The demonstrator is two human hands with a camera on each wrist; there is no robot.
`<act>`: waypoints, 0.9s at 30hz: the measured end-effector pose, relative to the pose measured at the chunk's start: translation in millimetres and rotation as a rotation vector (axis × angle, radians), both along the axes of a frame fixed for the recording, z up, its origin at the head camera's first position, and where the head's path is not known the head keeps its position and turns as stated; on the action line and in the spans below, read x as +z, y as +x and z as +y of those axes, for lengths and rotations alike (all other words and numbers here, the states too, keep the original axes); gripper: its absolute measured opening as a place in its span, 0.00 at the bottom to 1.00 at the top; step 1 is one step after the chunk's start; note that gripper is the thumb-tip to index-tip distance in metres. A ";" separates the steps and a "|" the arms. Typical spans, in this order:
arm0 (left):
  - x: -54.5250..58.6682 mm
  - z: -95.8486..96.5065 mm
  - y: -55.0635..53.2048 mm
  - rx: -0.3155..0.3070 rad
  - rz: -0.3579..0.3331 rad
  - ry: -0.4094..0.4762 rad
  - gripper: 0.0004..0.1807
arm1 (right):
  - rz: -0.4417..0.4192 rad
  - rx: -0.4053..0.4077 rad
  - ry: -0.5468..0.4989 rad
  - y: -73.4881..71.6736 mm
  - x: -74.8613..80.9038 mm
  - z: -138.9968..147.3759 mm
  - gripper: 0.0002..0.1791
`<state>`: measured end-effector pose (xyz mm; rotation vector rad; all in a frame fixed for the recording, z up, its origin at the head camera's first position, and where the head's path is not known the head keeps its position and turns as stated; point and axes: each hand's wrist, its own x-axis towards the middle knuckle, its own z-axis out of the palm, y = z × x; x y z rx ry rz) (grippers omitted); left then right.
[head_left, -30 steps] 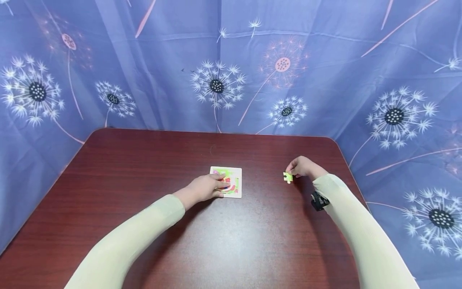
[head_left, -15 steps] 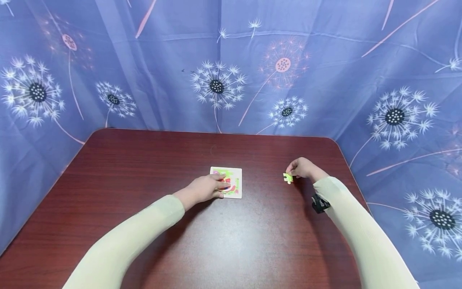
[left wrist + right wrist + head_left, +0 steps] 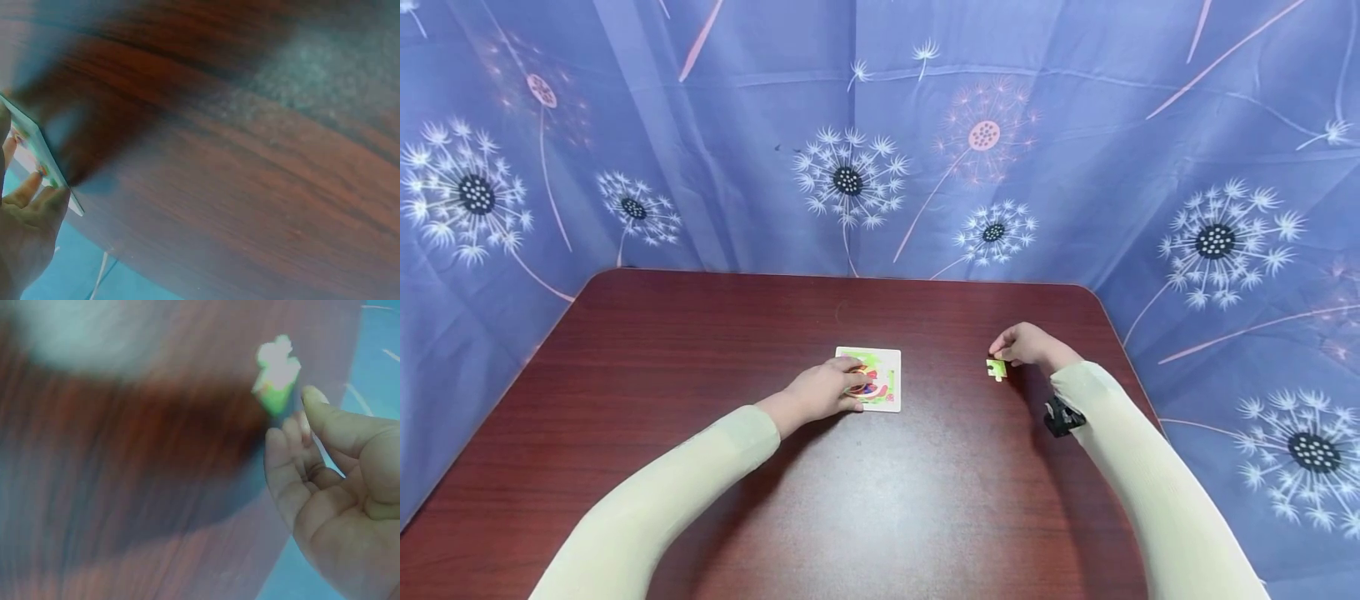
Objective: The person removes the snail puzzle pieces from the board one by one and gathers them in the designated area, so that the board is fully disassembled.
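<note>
In the head view a square puzzle board (image 3: 891, 358) with a white frame and a colourful picture lies on the table. My left hand (image 3: 822, 392) rests on its left part, fingers reaching across the picture and hiding some of it. The left wrist view has the board (image 3: 47, 156) edge-on, with fingertips of the left hand (image 3: 28, 234) at its border. To the right, a small green jigsaw piece (image 3: 996, 370) lies on the tabletop. My right hand (image 3: 1028, 345) is just behind it. In the right wrist view the piece (image 3: 277, 375) shows apart from the right hand (image 3: 340, 487), whose thumb and fingers are spread.
The dark red wooden table (image 3: 880, 500) has rounded far corners. A blue curtain (image 3: 737, 167) with dandelion prints hangs behind it and along both sides. A black device (image 3: 1063, 416) is strapped at the right wrist.
The right fingertips have come off the jigsaw piece and moved slightly back; the piece stays in about the same place. Left fingers have drawn slightly left over the board, uncovering more picture.
</note>
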<state>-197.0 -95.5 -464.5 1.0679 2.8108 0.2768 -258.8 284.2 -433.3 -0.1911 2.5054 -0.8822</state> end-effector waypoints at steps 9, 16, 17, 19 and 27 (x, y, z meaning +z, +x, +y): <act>7.3 2.3 1.6 0.009 -0.009 -0.031 0.26 | 0.152 -0.003 -0.054 8.6 16.9 -45.3 0.17; 9.6 0.2 3.7 0.030 -0.004 -0.046 0.27 | 0.147 -0.109 -0.196 18.5 14.6 -85.0 0.18; 9.8 -0.8 3.9 0.038 -0.006 -0.048 0.27 | 0.139 -0.131 -0.227 19.7 13.5 -90.1 0.19; 10.4 -2.9 4.3 0.048 0.007 -0.058 0.26 | 0.121 -0.171 -0.286 21.9 11.3 -99.7 0.19; 11.6 -7.9 6.5 0.054 0.003 -0.062 0.26 | 0.051 -0.223 -0.373 26.7 0.4 -128.2 0.19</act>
